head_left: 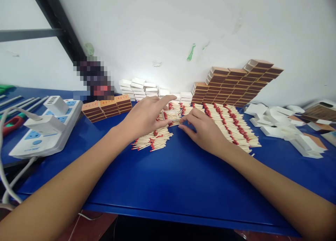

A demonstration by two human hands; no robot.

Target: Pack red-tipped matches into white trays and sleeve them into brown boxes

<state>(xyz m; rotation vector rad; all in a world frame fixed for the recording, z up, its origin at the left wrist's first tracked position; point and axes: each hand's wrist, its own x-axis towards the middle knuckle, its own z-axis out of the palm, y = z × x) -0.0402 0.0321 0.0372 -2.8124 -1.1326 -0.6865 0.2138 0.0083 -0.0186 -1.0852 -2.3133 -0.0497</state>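
Note:
My left hand (147,116) grips a small white matchbox tray (170,115) between thumb and fingers, low over the loose matches; some matches show in or just behind it. My right hand (206,130) is beside the tray, thumb and fingers drawn together near its right end. Whatever lies between those fingertips is too small to make out. Red-headed matches (153,142) lie heaped below my left hand. To the right, a broad bed of matches (225,122) spreads in rough rows, partly covered by my right hand.
Stacked white trays (139,88) and a stepped wall of brown matchboxes (233,85) stand against the wall. More matchboxes (106,108) sit at left, beside a power strip (52,129) with cables. Crumpled white trays and box sleeves (286,123) lie at right on the blue table (178,185).

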